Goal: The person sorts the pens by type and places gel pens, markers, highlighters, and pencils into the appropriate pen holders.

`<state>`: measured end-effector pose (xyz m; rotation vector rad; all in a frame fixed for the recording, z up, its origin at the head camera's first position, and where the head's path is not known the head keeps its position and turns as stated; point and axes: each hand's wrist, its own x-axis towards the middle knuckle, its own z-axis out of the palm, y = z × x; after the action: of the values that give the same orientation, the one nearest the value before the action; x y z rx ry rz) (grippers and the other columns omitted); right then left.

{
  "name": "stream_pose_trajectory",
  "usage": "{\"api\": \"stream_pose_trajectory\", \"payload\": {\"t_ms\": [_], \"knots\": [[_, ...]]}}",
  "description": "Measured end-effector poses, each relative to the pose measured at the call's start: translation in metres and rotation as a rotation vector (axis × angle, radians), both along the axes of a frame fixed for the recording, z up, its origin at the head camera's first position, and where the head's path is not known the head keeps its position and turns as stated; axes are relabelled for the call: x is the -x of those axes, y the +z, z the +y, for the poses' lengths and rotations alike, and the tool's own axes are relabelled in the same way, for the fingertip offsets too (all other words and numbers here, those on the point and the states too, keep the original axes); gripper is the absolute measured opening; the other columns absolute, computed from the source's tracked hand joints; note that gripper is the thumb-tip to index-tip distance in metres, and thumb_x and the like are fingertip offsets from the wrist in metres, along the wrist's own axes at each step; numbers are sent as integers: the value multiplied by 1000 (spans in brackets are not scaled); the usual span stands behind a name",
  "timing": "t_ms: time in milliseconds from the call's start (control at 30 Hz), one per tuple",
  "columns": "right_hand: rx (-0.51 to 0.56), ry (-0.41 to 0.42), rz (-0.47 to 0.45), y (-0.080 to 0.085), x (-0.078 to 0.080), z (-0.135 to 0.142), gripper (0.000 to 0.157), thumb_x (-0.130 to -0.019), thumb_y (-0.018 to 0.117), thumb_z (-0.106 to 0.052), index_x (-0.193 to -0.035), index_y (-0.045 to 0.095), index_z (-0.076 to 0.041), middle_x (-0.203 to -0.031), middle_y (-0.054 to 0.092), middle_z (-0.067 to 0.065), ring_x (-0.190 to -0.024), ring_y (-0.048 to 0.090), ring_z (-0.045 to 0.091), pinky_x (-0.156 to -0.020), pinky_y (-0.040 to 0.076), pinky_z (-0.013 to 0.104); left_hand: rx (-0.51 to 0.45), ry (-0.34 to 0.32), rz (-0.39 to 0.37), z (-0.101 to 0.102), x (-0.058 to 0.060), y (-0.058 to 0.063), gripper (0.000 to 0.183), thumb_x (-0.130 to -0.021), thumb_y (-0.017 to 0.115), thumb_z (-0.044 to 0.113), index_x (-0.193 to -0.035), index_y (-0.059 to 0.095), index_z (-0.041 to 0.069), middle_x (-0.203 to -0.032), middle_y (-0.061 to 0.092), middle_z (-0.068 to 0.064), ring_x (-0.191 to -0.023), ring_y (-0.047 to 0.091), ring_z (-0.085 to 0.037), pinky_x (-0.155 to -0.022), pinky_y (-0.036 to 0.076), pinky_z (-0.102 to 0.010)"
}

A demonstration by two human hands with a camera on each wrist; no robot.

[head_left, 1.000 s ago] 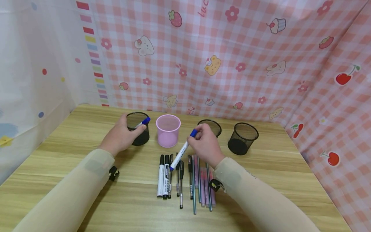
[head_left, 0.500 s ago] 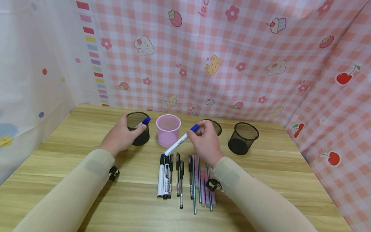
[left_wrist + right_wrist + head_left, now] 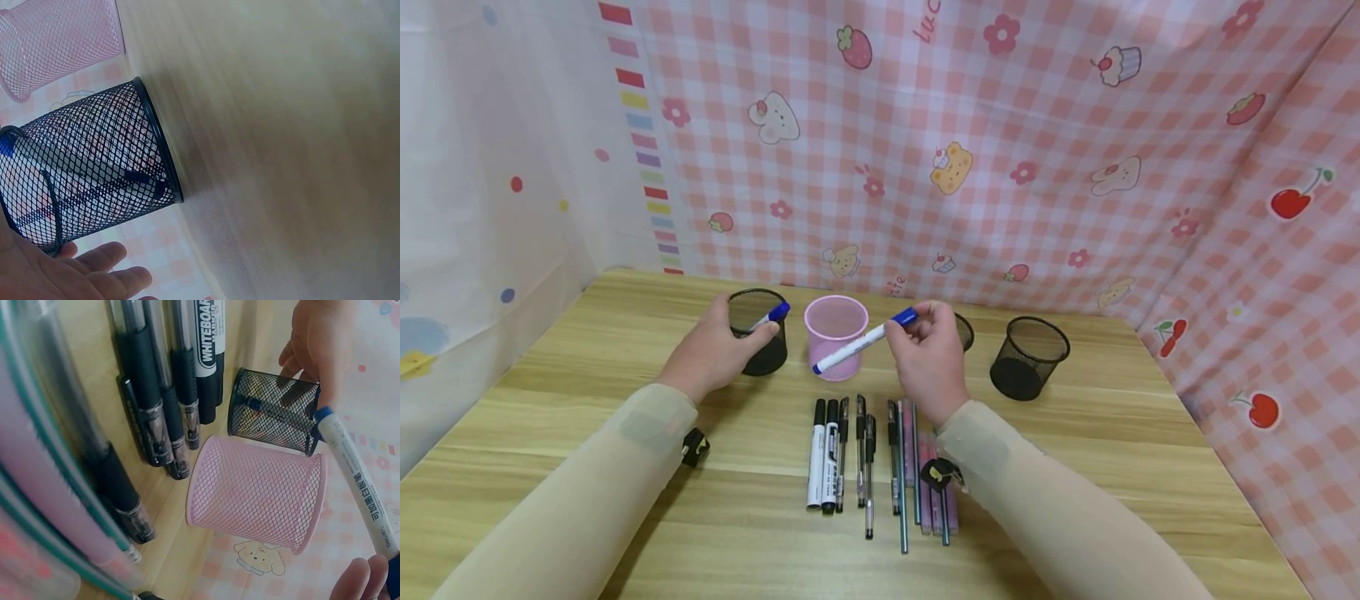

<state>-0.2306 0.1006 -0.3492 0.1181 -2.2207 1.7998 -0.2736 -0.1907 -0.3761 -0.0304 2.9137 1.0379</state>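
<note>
My right hand pinches a white whiteboard marker by its blue cap. The marker slants down leftward, its blue end in front of the pink mesh pen holder in the head view. At the left, my left hand holds a black mesh pen holder at its side, thumb across the front near the rim. Inside that holder leans another blue-capped marker, seen through the mesh in the left wrist view. Some left fingers show beside the holder there; the thumb is out of that view.
Two more black mesh holders stand to the right, one partly hidden behind my right hand, the other in full sight. Before them lie black whiteboard markers, several gel pens, pencils and pink sticks. A checked curtain hangs behind.
My right hand has risen slightly and moved left with the marker, whose lower end swung up and left from above the pens to the pink holder. My left hand stays put.
</note>
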Motion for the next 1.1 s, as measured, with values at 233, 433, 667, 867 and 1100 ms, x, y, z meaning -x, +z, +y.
{"api": "stream_pose_trajectory", "payload": {"t_ms": [233,433,667,867,1100], "knots": [[50,-25,47,0,3,-5,30,-104,66,-15,-125,46,-7,-90,67,10,-63,48,16,-52,42,24,0,-5,4,1,0,1,120,-90,42,89,-170,-3,11,-173,17,-28,-154,26,-57,-118,29,-76],[89,-47,77,2,7,-14,30,-104,65,-12,-126,46,-5,-98,71,16,-67,55,16,-57,50,24,-6,-7,7,2,0,3,119,-91,43,88,-170,-2,12,-173,19,-27,-154,27,-55,-118,30,-76],[125,-52,91,2,11,-24,29,-105,64,-10,-126,46,-5,-105,72,20,-73,59,21,-61,52,23,-7,-8,2,1,0,2,120,-90,43,89,-170,-2,13,-172,21,-27,-153,28,-55,-117,31,-76],[149,-60,91,3,13,-32,29,-104,65,-10,-126,46,-7,-106,72,19,-74,57,15,-63,51,23,-2,-11,-1,0,0,2,120,-90,43,89,-170,-5,12,-173,19,-28,-153,27,-56,-116,31,-77],[138,-62,115,2,15,-39,30,-105,64,-11,-128,46,-6,-105,71,16,-79,62,22,-66,54,25,-9,-8,-1,0,0,2,119,-91,44,87,-170,-5,13,-173,17,-28,-154,26,-56,-116,30,-77]]}}
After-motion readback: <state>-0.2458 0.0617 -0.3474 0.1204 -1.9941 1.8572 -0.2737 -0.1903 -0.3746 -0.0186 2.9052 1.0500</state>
